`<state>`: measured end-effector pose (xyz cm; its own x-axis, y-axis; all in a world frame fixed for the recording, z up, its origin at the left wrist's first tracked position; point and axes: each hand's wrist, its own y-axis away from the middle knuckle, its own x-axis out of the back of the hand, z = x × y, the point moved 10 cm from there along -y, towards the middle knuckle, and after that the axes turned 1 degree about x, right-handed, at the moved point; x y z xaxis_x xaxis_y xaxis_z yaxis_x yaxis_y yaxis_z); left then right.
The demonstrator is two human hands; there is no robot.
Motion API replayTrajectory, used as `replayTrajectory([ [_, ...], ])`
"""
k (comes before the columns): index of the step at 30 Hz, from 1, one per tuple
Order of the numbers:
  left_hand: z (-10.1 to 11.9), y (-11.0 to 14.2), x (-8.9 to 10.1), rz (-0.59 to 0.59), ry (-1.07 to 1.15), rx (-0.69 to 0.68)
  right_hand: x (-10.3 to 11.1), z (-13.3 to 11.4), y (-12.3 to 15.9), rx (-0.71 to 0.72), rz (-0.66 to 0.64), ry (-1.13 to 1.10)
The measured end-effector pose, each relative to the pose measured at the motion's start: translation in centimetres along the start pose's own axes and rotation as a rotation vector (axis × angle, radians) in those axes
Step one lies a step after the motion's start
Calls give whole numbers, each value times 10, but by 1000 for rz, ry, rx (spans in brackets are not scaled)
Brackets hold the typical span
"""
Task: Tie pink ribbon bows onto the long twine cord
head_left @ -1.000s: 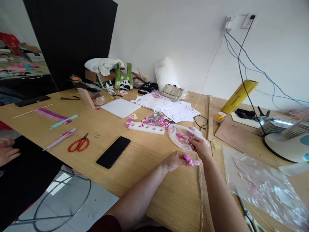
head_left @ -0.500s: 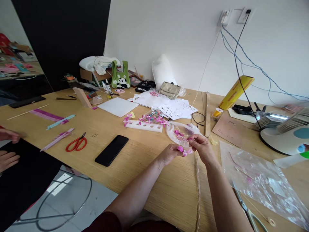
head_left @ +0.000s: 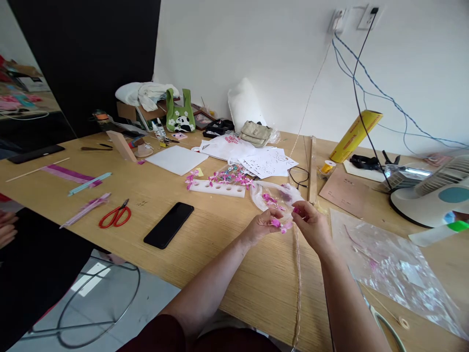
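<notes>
Left hand [head_left: 262,226] pinches a pink flower [head_left: 281,225] above the table [head_left: 220,234], before the plastic bag [head_left: 257,198]; right hand [head_left: 311,226] pinches a pink piece [head_left: 296,210] alongside. Light, steady fingertip pressure should avoid crushing either.

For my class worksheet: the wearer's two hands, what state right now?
Left hand: closed, holding pink petals.
Right hand: closed, apparently pinching a small magenta piece.

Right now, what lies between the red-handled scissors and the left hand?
In the head view, the black phone lies on the tabletop between the red-handled scissors and the left hand.
</notes>
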<state>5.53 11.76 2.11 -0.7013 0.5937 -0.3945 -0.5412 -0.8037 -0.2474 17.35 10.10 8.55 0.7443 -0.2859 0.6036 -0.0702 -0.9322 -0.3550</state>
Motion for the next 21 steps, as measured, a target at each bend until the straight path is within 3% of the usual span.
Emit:
replayTrajectory([
  [3,-2,-1,-2,-19,-20,-10,-1,5,1,-39,-34,23],
  [7,-6,-2,-6,-63,-50,-21,-11,9,1,-118,-150,-121],
  [15,-17,0,-14,-111,-73,83,-19,10,6,-259,-250,-200],
  [21,-23,2,-12,-66,-41,155,-18,11,7,-275,-380,-249],
])
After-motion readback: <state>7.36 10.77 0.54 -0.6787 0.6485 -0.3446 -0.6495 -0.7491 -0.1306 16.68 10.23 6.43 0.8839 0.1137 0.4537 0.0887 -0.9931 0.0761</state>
